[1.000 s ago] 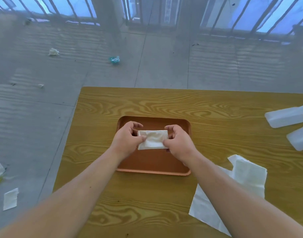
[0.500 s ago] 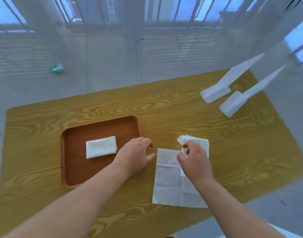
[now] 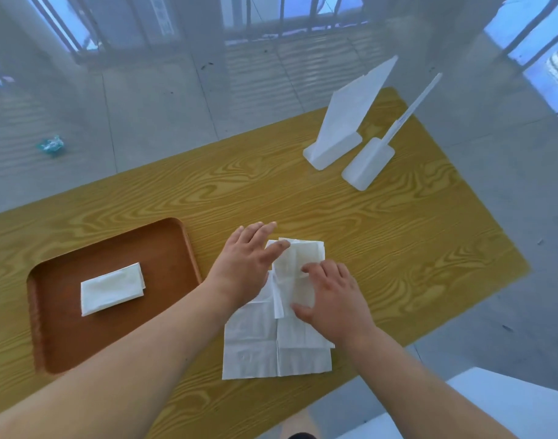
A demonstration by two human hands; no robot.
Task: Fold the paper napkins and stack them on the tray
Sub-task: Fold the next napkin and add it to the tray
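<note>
A brown tray (image 3: pixel 173 245) lies on the left of the wooden table (image 3: pixel 398 236), and one folded white napkin (image 3: pixel 111 288) rests inside it. To the tray's right, a partly folded napkin (image 3: pixel 298 264) lies on top of a flat unfolded napkin (image 3: pixel 255 353). My left hand (image 3: pixel 244 264) rests with straight fingers on the left edge of the partly folded napkin. My right hand (image 3: pixel 334 296) presses on its right side with spread fingers, thumb at the near edge.
Two white plastic stands (image 3: pixel 337 147) (image 3: pixel 367 166) sit at the table's far right. The table's near right corner ends close to my right arm. A crumpled teal scrap (image 3: pixel 51 145) lies on the tiled floor beyond the table.
The folded napkin was set on the tray and both hands left it. They moved right to the loose napkins, where the left hand now lies on the partly folded one.
</note>
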